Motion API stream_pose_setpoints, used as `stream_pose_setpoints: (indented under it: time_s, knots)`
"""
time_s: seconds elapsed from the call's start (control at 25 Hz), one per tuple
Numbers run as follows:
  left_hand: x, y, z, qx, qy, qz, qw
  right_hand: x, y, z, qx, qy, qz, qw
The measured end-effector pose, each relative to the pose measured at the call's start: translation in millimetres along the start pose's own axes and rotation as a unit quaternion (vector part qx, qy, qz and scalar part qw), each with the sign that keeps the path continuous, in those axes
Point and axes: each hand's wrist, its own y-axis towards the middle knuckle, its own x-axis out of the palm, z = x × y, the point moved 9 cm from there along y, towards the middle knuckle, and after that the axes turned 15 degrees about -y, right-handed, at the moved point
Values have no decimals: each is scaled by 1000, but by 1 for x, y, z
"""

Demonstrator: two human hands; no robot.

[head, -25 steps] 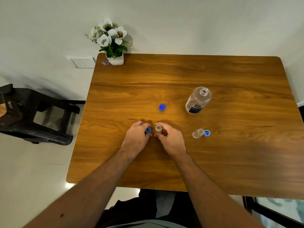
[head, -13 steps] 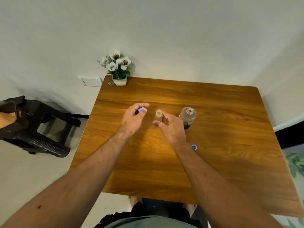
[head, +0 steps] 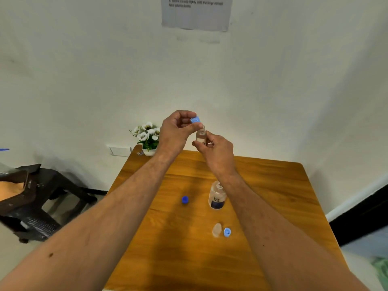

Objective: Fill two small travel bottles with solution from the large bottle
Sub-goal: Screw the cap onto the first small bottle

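left grip (head: 175,131) pinches a blue cap (head: 195,119) just above the small travel bottle (head: 201,136), held upright in the right grip (head: 216,149); large bottle (head: 217,197) stands on the worktop (head: 273,185) below.

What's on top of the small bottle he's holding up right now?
Nothing sits on the small bottle; its neck is open. The left hand pinches a blue cap just above and beside it. The right hand covers the bottle's base.
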Motion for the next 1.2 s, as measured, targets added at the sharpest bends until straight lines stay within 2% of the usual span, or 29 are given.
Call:
stream_pose_setpoints:
  time_s: [0.28, 0.68, 0.88, 1.08, 1.2]
  knots:
    - [36, 8, 26, 59, 90, -35, 994, -39, 5, -10, -25, 26, 41, 999]
    - [57, 12, 39, 63, 123, -119, 983, -47, 11, -3, 2, 33, 91, 995]
    - [51, 22, 40, 52, 127, -98, 986, -46, 12, -10, 0, 33, 91, 995]
    - [51, 25, 37, 54, 129, -127, 982, -44, 15, -7, 5, 30, 98, 995]
    - [50, 26, 39, 73, 139, -119, 980, -42, 17, -7, 9, 28, 96, 995]
